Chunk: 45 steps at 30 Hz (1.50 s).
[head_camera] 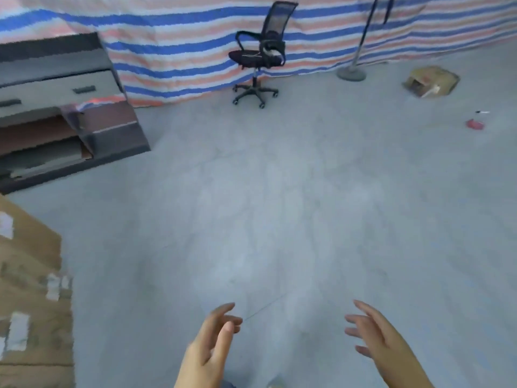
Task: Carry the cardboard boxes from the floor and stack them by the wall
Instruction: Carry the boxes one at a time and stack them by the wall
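Left hand (208, 347) and right hand (375, 336): both empty, fingers loosely spread, held above pale grey floor (279, 205). Crumpled brown cardboard box (430, 81): on floor, far ahead-right of right hand. Brown cardboard box stack (30, 303): left of left hand. Black mesh office chair (261, 51): far ahead, against striped tarpaulin wall (181, 37).
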Motion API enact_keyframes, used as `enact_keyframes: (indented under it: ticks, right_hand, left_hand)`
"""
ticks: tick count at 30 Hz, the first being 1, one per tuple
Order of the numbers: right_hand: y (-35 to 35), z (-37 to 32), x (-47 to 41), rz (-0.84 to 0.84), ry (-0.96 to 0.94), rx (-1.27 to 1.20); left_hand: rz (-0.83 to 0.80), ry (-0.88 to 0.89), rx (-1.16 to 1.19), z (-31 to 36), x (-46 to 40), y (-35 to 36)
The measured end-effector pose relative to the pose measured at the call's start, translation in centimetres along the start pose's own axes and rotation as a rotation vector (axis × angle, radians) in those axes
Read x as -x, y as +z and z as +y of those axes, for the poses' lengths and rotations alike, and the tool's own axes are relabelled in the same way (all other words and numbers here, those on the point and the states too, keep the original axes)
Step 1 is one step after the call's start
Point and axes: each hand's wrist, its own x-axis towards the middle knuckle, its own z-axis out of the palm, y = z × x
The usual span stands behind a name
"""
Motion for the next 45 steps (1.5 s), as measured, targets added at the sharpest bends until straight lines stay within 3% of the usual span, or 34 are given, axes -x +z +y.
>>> enact_keyframes:
  ticks: [6,12,19,26,33,45]
  right_hand:
    - [-3.3,0.8,-1.2,0.238,0.140,-0.151]
    - [-3.2,-1.6,-6.9,0.333,0.225,-0.281]
    - [-3.7,-8.6,-16.4,0.403,0.141,-0.352]
    - [-6.1,-11.3,-22.8,0.493,0.143,-0.391]
    - [-12.9,-12.0,-32.8,0.595,0.186,-0.470]
    - [-32.0,-21.1,-55.0,0.582,-0.029,-0.385]
  left_hand:
    - [-0.191,0.044,-0.085,2.9,-6.2,4.4]
    - [-0.203,-0.038,0.049,5.0,-14.9,8.2]
    - [-0.195,-0.032,0.084,10.0,-27.4,9.3]
    - [-0.309,-0.019,0.055,14.3,-36.6,14.2]
    - [-0.345,0.010,0.063,19.9,-45.7,24.0]
    - [-0.388,0.100,0.084,32.5,-60.5,44.4]
